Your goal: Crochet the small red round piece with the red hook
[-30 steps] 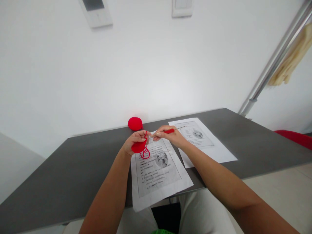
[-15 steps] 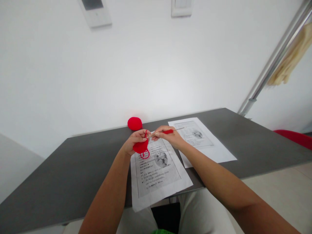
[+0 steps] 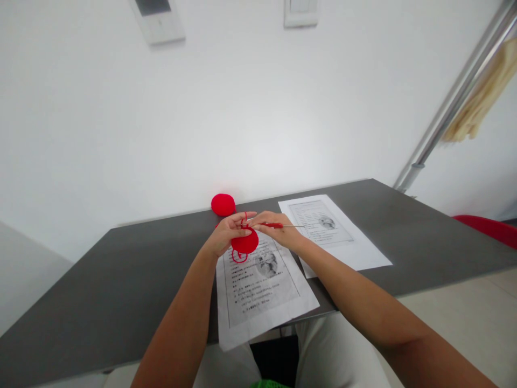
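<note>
Red yarn disc (image 3: 245, 242): we hold it at its upper left edge, pinched between the thumb and fingers of our left hand (image 3: 225, 234), above the near printed sheet (image 3: 270, 296). With our right hand (image 3: 286, 235) we grip the red-handled hook (image 3: 275, 225), its front end directed toward the disc's upper edge. A yarn loop (image 3: 239, 262) hangs below the disc. We see the yarn ball (image 3: 223, 205) near the wall on the dark table (image 3: 141, 280).

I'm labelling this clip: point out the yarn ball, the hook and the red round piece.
Yarn ball (image 3: 223, 205), head view, on its front.
Hook (image 3: 274, 225), head view, on its red handle.
Red round piece (image 3: 246, 242), head view, near its middle.
</note>
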The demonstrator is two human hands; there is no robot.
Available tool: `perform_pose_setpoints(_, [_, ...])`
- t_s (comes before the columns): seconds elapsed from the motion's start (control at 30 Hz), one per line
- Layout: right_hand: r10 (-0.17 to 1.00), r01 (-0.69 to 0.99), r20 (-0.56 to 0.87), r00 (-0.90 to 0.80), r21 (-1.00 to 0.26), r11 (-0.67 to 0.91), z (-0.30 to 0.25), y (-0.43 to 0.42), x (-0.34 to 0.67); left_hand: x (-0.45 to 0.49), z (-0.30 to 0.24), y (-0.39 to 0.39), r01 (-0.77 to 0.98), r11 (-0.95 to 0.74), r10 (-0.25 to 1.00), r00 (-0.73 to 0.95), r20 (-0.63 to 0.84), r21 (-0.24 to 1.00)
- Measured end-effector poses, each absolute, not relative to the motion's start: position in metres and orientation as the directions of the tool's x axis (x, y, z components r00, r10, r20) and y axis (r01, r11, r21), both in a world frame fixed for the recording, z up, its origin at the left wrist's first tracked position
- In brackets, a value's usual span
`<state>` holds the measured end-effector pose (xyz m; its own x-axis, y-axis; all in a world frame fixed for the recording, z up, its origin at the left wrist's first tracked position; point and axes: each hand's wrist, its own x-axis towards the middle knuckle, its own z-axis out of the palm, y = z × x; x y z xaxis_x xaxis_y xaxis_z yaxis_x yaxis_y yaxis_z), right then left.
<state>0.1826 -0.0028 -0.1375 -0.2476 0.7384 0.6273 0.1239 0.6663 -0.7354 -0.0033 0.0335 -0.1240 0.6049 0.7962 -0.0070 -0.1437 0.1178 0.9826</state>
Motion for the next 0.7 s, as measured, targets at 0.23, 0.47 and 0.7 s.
perform_pose_setpoints(0.23, [0.794, 0.115, 0.579, -0.184, -0.79, 0.603, -0.1384, 0.0, 0.1856, -0.002, -0.1233, 0.0342, -0.103, 0.074, 0.83, 0.557, -0.004, 0.992])
perform_pose_setpoints(0.47, [0.803, 0.093, 0.574, -0.161, -0.801, 0.592, -0.1358, 0.0039, 0.1901, -0.0021, -0.1221, 0.0339, -0.152, 0.048, 0.857, 0.513, 0.037, 0.987])
perform_pose_setpoints(0.7, [0.834, 0.005, 0.541, -0.106, -0.839, 0.545, -0.1315, 0.0025, 0.1893, -0.0006, -0.1243, 0.0348, -0.153, -0.024, 0.886, 0.454, 0.092, 0.988])
